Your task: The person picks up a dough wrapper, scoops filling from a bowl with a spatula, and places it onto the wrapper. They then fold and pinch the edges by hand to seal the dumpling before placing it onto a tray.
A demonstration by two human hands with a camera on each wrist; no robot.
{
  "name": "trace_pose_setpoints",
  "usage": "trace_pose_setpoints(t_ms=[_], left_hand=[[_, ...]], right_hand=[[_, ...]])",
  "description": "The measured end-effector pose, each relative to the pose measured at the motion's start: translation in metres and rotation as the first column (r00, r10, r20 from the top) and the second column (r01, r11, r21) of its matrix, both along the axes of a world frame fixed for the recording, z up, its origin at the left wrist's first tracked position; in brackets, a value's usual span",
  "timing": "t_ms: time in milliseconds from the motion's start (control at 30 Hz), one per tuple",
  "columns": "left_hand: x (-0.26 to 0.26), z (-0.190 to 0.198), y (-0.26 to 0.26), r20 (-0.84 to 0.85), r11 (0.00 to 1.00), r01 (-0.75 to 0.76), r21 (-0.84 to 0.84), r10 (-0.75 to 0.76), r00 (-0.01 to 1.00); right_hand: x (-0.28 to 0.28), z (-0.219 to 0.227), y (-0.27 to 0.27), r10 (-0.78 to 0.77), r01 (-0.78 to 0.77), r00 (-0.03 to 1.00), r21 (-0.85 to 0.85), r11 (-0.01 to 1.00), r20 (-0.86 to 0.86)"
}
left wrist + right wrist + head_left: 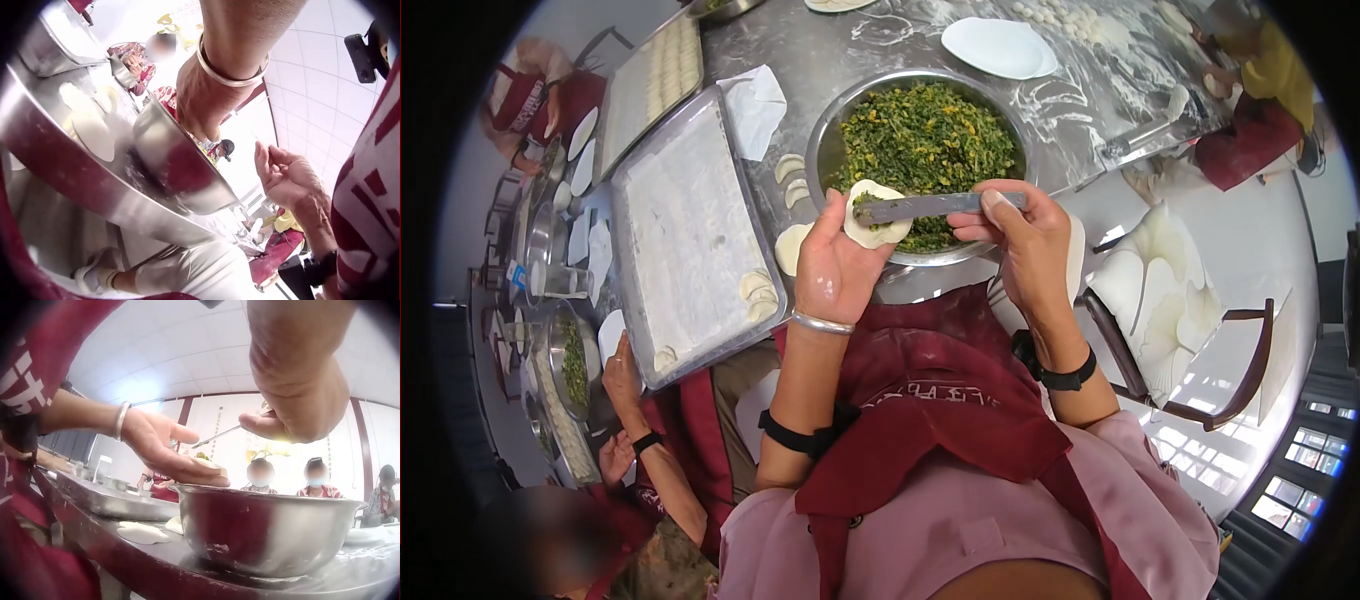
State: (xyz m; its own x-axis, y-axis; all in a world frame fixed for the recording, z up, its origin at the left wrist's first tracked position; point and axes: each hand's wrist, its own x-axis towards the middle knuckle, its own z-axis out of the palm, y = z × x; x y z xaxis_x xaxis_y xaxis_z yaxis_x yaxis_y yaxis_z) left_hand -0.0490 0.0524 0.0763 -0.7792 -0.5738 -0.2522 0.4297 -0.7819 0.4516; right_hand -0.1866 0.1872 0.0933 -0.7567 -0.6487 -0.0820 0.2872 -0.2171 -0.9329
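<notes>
In the head view my left hand [838, 262] is palm up near the bowl's rim, with a round dough wrapper [867, 235] lying across its fingers. A small heap of chopped green filling sits on the wrapper. My right hand [1040, 240] pinches a flat metal spatula [930, 206] by its end, and the blade's tip rests at the filling. Seen from the right wrist, the left fingers [187, 470] are nearly straight under the wrapper. Behind both hands stands a steel bowl [821, 135] of chopped green filling with yellow bits [930, 130].
Left of the bowl lies a floured tray [690, 220] with a few dumplings [757, 293] in its near corner. Folded dumplings [790, 167] and a loose wrapper [790, 248] lie between. A white plate [1000, 48] stands behind; a chair [1250, 375] is at right. Other people work around.
</notes>
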Motion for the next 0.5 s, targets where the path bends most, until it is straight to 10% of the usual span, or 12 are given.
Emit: trace_pose_setpoints(t_ms=[500], left_hand=[[0.013, -0.004, 0.007, 0.065, 0.995, 0.051, -0.091, -0.045, 0.997]], right_hand=[[-0.012, -0.005, 0.001, 0.017, -0.027, 0.990, 0.070, 0.997, 0.138]])
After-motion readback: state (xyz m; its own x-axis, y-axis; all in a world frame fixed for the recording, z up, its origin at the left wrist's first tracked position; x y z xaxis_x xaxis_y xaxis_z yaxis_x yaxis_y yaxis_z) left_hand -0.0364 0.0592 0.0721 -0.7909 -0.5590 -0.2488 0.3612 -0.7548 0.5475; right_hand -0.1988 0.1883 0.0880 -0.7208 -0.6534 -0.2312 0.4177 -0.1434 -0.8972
